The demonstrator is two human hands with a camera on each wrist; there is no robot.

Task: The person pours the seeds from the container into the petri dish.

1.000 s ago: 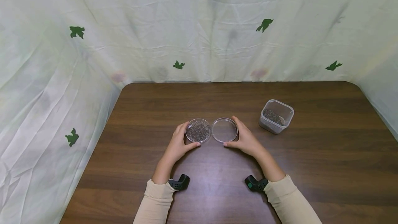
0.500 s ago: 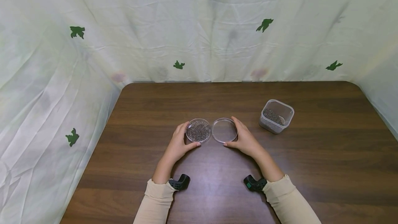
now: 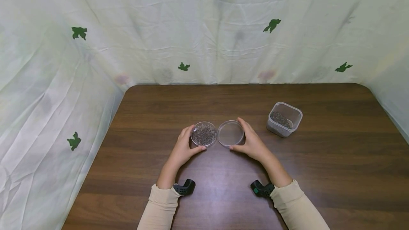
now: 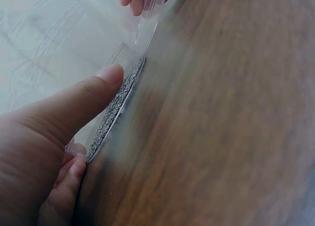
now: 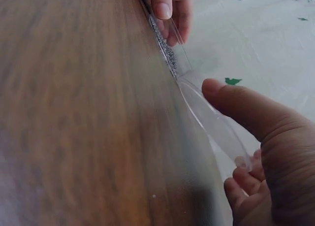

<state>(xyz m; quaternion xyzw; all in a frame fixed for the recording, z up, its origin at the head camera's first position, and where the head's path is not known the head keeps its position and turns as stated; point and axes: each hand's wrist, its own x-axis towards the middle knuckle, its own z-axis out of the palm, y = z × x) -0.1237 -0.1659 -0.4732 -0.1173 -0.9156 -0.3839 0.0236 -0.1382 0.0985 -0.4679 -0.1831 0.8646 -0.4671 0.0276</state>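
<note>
In the head view my left hand [image 3: 183,146] holds a round clear petri dish [image 3: 203,122] at its left side, thumb at the near rim and fingers behind. Dark grey granules [image 3: 204,135] cover the dish's floor. Beside it, my right hand [image 3: 251,145] grips the clear petri dish lid [image 3: 230,134] between thumb and fingers. The right wrist view has the lid [image 5: 216,121] tilted, its hand side raised off the table and its other edge next to the dish. From the left wrist, the granules [image 4: 115,105] lie in a thin layer along the dish.
A clear square plastic tub [image 3: 284,120] with similar dark granules stands to the right of my right hand. The brown wooden table [image 3: 159,105] ends at a pale curtain [image 3: 204,38] with green leaf shapes. A black wrist camera [image 3: 184,187] sits on each forearm.
The right hand has lifted slightly at its fingertips, and the lid's far edge has shifted a little away from me. The left hand and the petri dish stay put.
</note>
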